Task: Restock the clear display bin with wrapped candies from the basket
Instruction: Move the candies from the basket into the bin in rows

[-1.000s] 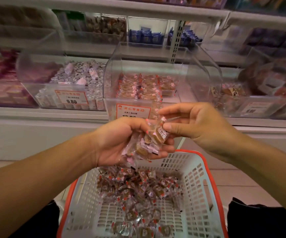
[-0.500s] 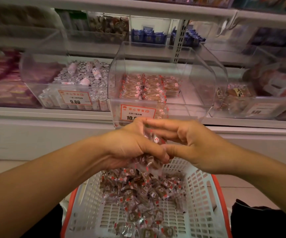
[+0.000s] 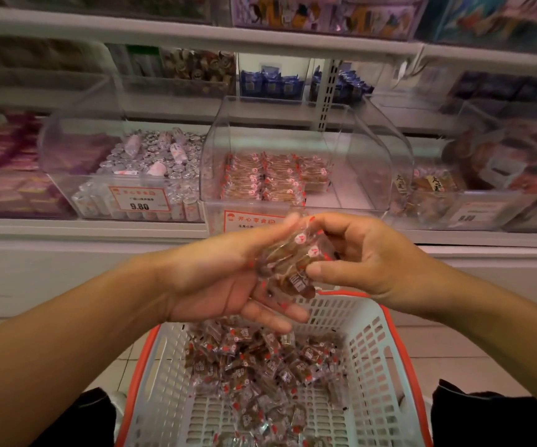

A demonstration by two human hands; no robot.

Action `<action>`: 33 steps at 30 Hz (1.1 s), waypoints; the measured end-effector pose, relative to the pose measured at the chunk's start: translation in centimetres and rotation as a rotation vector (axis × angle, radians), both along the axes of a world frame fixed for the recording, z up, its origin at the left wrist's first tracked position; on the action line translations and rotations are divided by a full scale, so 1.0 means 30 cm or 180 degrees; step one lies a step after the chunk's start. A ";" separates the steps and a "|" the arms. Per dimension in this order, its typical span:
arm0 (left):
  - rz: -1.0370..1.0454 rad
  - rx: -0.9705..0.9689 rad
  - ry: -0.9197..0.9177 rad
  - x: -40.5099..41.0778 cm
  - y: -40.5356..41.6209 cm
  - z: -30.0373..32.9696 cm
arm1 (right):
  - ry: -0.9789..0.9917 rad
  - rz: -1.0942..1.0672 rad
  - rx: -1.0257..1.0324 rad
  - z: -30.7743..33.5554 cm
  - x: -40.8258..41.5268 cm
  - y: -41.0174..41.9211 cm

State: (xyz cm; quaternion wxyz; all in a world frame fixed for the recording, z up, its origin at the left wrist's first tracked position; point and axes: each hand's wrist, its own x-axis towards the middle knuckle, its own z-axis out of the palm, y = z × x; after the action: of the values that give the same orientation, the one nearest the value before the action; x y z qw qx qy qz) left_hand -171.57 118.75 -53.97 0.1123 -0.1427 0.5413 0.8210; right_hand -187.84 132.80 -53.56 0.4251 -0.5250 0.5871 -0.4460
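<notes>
Candies pass from the left hand to the right, above the basket.

Below both hands, the basket (image 3: pixel 373 366) holds many loose wrapped candies (image 3: pixel 260 366). Half a second ago the left hand (image 3: pixel 225 282) was closed over a small stack of candies (image 3: pixel 293 262); now its fingers are straight and the right hand (image 3: pixel 367 256) pinches the stack between thumb and fingers. Beyond the hands stands the clear display bin (image 3: pixel 370 162), partly filled, so I judge the placing comes next.
</notes>
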 end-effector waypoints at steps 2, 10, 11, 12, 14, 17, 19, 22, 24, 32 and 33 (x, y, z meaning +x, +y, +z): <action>0.0316 0.0006 -0.0053 -0.004 0.011 0.005 | 0.0189 -0.0030 -0.0052 -0.003 0.007 0.006; 0.1607 -0.2602 0.0485 -0.078 0.077 0.035 | 0.2850 -0.0309 -0.1020 0.086 0.024 0.008; 0.1601 -0.2597 0.0624 -0.090 0.066 0.057 | 0.3050 -0.0342 -0.1032 0.109 0.011 0.001; 0.1668 -0.2639 0.0793 -0.102 0.046 0.076 | 0.3097 -0.0430 -0.0965 0.139 -0.011 -0.007; 0.1981 -0.3335 0.1246 -0.116 -0.021 0.106 | 0.2985 -0.0774 -0.0793 0.208 -0.078 -0.049; 0.1747 -0.5347 0.1354 -0.118 -0.148 0.109 | 0.3555 -0.1062 -0.0102 0.274 -0.230 -0.190; 0.1265 -0.6151 0.0945 -0.112 -0.201 0.077 | 0.4169 -0.0770 0.0732 0.263 -0.312 -0.312; 0.1023 -0.6555 0.0933 -0.108 -0.217 0.041 | 0.4671 -0.0218 0.1701 0.179 -0.364 -0.470; 0.1048 -0.6497 0.1044 -0.105 -0.219 0.038 | 0.4703 -0.0073 0.1982 0.123 -0.375 -0.537; 0.0981 -0.6741 0.1033 -0.111 -0.240 0.009 | 0.4641 -0.0236 0.2001 0.048 -0.383 -0.589; 0.0964 -0.6764 0.1005 -0.112 -0.239 0.008 | 0.4698 -0.0274 0.2001 0.045 -0.381 -0.589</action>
State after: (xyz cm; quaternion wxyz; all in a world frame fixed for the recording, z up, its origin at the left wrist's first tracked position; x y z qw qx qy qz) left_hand -174.94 111.58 -53.75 -0.2422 -0.1251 0.9607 -0.0530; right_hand -199.27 115.14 -52.22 0.0377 -0.5171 0.8346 0.1863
